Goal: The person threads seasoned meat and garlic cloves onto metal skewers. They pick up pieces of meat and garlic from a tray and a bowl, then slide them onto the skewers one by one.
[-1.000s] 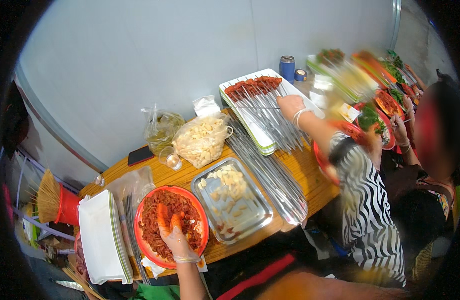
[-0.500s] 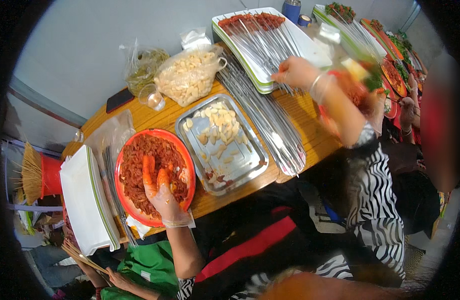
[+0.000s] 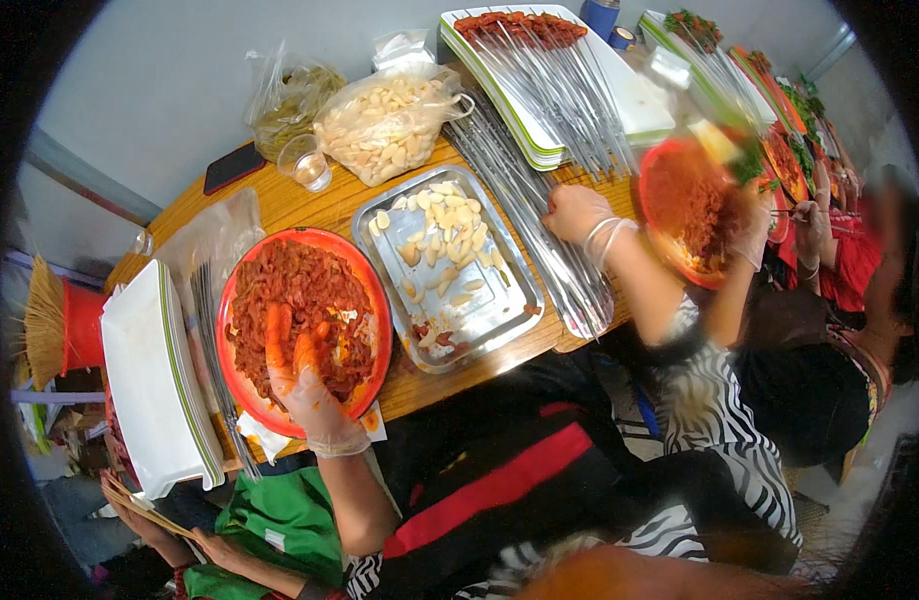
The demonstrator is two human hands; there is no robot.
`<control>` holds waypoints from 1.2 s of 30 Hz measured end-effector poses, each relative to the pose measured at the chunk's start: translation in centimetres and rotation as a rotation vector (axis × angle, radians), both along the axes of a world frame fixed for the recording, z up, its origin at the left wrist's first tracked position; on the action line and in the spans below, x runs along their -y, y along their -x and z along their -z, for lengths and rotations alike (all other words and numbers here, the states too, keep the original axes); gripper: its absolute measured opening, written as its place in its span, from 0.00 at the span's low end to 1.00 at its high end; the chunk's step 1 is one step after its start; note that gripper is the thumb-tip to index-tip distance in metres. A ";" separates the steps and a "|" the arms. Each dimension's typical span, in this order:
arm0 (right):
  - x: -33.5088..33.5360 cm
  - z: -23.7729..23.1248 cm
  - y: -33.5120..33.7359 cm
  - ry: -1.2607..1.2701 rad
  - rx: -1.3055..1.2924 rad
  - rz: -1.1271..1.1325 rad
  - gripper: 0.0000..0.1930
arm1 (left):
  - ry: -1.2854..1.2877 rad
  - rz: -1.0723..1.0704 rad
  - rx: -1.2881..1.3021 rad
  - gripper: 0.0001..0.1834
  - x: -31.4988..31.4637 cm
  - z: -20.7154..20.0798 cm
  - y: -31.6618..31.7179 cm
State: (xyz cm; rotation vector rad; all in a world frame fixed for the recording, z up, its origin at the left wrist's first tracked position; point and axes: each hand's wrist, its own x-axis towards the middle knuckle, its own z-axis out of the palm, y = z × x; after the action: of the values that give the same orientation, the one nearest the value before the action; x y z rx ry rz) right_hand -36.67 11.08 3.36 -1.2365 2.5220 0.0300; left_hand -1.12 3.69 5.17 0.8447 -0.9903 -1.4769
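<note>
gloved fingers (image 3: 279, 335) of the left hand (image 3: 304, 385), stained orange with sauce, lie spread and unclenched on the red marinated meat pieces (image 3: 299, 300) in the round red plastic bowl (image 3: 374, 290); they press into the heap but grasp nothing. a second ago this hand sat lower in the bowl, near its front rim; now it reaches further into the middle of the meat, so the picking through the meat goes on and no piece has been lifted out.

the right hand (image 3: 574, 212), also gloved, has come back from the white rectangular tray of loaded meat skewers (image 3: 579, 75) at the far edge and now rests on the bundle of bare thin metal skewers (image 3: 539, 240) lying on the wooden table (image 3: 279, 200). its fingers curl over the skewers, but whether one is pinched cannot be told.

between the hands sits a shallow steel tray of pale garlic cloves (image 3: 449, 260). a stack of white rectangular trays (image 3: 149, 375) lies left of the bowl. another person's hands hold a second red bowl (image 3: 689, 210) at the right.
</note>
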 end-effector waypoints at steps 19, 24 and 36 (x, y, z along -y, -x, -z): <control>-3.1 -8.4 -6.5 0.685 0.963 0.018 0.03 | 0.024 0.141 0.217 0.16 -1.3 2.4 0.6; -2.6 -8.2 -11.3 0.956 1.153 0.118 0.07 | -0.251 0.408 0.040 0.13 -3.1 1.9 1.5; -4.0 -5.5 -14.0 0.893 1.182 -0.018 0.16 | -0.043 0.289 0.412 0.07 -3.4 4.1 -0.4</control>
State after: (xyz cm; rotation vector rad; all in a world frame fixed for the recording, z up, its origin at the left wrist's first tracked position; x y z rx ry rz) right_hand -22.67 15.12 8.83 -1.0026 1.4147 -1.4647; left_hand -0.70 7.06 1.10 1.1001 -1.4386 -1.6035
